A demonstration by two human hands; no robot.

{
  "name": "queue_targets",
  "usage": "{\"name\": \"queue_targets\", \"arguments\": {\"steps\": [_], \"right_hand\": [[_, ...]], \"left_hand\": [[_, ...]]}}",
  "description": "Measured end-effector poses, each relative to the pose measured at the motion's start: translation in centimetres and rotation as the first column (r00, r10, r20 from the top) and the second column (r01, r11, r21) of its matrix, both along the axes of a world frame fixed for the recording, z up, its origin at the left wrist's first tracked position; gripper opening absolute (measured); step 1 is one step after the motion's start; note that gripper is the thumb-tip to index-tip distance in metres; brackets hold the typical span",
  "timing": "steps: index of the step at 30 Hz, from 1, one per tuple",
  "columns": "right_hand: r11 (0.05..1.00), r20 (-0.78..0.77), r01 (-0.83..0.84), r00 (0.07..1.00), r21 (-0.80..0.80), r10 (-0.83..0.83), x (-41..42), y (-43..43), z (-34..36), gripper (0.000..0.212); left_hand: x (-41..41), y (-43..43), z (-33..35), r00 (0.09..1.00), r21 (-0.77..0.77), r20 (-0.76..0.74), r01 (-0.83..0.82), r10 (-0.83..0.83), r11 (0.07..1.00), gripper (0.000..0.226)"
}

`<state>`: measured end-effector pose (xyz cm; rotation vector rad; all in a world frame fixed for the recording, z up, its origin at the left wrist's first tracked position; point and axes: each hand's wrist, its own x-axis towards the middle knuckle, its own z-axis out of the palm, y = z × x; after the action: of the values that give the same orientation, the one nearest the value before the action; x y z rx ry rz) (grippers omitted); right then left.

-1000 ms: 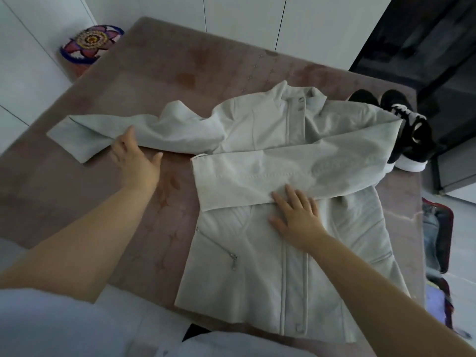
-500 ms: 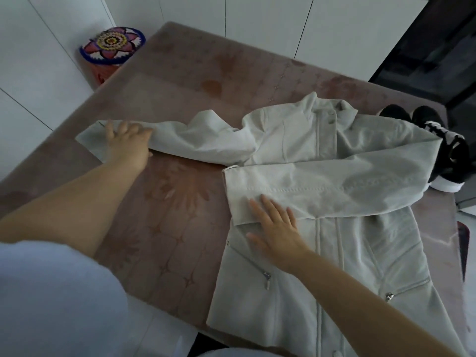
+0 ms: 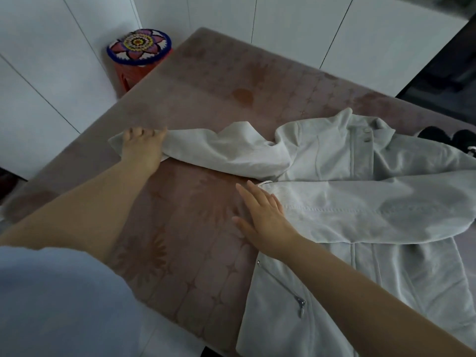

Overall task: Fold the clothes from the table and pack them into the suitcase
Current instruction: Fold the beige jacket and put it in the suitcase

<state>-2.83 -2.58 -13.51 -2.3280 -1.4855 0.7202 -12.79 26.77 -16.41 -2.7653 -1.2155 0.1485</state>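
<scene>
A pale grey jacket [image 3: 334, 155] lies front-up on the brown patterned table [image 3: 206, 99]. One sleeve is folded across the chest, and its cuff ends at the jacket's left side. My right hand [image 3: 260, 215] lies flat there with straight fingers, partly on that cuff and partly on the table. The other sleeve [image 3: 219, 153] stretches out to the left. My left hand [image 3: 141, 148] grips its end, with fingers curled over the cuff. The suitcase is out of view.
Black shoes with white soles [image 3: 448, 136] sit on the table's right side beyond the jacket's shoulder. A red stool with a colourful patterned cushion [image 3: 139, 46] stands by the table's far left corner, against white cabinet doors [image 3: 296, 27].
My left hand slid out along the stretched sleeve to its cuff and closed on it. My right hand moved left across the jacket to the folded sleeve's cuff. My view shifted left.
</scene>
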Motion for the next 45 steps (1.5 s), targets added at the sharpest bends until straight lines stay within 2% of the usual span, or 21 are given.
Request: {"name": "queue_targets", "arguments": {"steps": [3,6,10,13,15,17,20,23,25,27,28,30,31,34,35,36,37,39,42,43,45], "right_hand": [[0.999,-0.026,0.035,0.999,-0.009,-0.035,0.3,0.1,0.0,0.064],[0.994,-0.063,0.096,0.994,0.043,-0.093,0.9,0.1,0.6,0.063],[0.948,-0.125,0.178,0.981,0.263,-0.149,0.9,0.8,2.7,0.073],[0.867,-0.070,0.146,0.989,0.476,-0.129,0.2,2.0,4.5,0.090],[0.839,-0.027,0.107,0.994,0.533,-0.110,-0.2,2.2,5.3,0.100],[0.843,-0.065,0.130,0.991,0.522,-0.113,-0.5,1.8,5.9,0.103],[0.781,-0.185,0.321,0.947,0.535,-0.263,-1.3,0.1,6.2,0.077],[0.759,-0.365,0.446,0.884,0.475,-0.291,-3.2,-2.5,6.3,0.060],[0.802,-0.414,0.392,0.887,0.450,-0.202,-5.8,-4.0,6.5,0.073],[0.869,-0.440,0.328,0.886,0.371,-0.146,-8.3,-4.7,6.3,0.098],[0.884,-0.441,0.319,0.885,0.343,-0.149,-9.2,-5.0,6.3,0.108],[0.876,-0.459,0.363,0.867,0.318,-0.192,-9.4,-5.9,6.5,0.111],[0.874,-0.501,0.395,0.838,0.282,-0.218,-8.7,-6.5,6.8,0.107],[0.871,-0.637,0.452,0.733,0.194,-0.238,-5.3,-9.2,7.9,0.086],[0.877,-0.663,0.448,0.712,0.175,-0.231,-3.9,-10.4,8.2,0.077],[0.878,-0.700,0.451,0.679,0.163,-0.219,-2.6,-11.6,8.4,0.069],[0.865,-0.747,0.474,0.633,0.167,-0.203,-1.3,-12.9,8.6,0.064],[0.755,-0.873,0.642,0.436,0.133,-0.217,1.6,-15.7,8.6,0.053],[0.460,-0.987,0.885,0.004,-0.072,-0.161,5.0,-19.3,8.2,0.037],[0.340,-0.981,0.928,-0.100,-0.153,-0.169,5.8,-20.4,7.5,0.030],[0.117,-0.920,0.955,-0.221,-0.271,-0.324,7.2,-22.3,5.4,0.020]], "left_hand": [[0.4,0.5,0.3,0.996,0.032,-0.065,0.055,-0.053,0.998,0.029],[1.1,-1.4,1.7,0.978,-0.033,0.110,0.179,-0.174,0.983,0.023],[2.8,-7.8,6.8,0.923,-0.146,0.202,0.360,-0.329,0.921,0.030],[3.5,-12.7,10.6,0.874,-0.119,0.111,0.484,-0.473,0.867,0.036],[3.5,-14.8,12.1,0.868,-0.104,0.079,0.497,-0.491,0.862,0.033],[2.7,-15.7,13.4,0.898,-0.194,0.172,0.433,-0.404,0.880,0.029],[1.3,-15.9,14.6,0.931,-0.420,0.341,0.276,-0.131,0.865,0.020],[-0.1,-16.4,14.3,0.919,-0.539,0.370,0.095,0.134,0.837,0.034],[-0.2,-17.5,13.9,0.884,-0.656,0.382,0.054,0.269,0.753,0.045],[0.2,-19.1,13.7,0.848,-0.769,0.379,0.066,0.371,0.636,0.051],[0.4,-20.0,13.7,0.842,-0.803,0.373,0.082,0.391,0.590,0.052],[0.6,-21.8,13.8,0.859,-0.833,0.357,0.114,0.368,0.541,0.052],[0.6,-22.4,14.1,0.864,-0.858,0.345,0.133,0.366,0.497,0.050],[0.5,-23.6,16.8,0.872,-0.937,0.329,0.254,0.363,0.240,0.028],[0.6,-23.6,17.8,0.879,-0.931,0.355,0.303,0.319,0.204,0.023],[0.9,-23.5,18.6,0.884,-0.908,0.403,0.353,0.237,0.227,0.022],[1.4,-23.0,18.9,0.881,-0.863,0.455,0.401,0.129,0.306,0.021],[2.8,-21.8,17.5,0.872,-0.714,0.480,0.454,-0.100,0.532,0.029],[5.1,-20.1,11.4,0.926,-0.529,0.252,0.376,-0.283,0.761,0.065],[5.7,-20.1,9.3,0.944,-0.516,0.160,0.330,-0.289,0.791,0.074],[6.6,-20.9,5.9,0.953,-0.522,0.088,0.291,-0.289,0.802,0.081]]}}
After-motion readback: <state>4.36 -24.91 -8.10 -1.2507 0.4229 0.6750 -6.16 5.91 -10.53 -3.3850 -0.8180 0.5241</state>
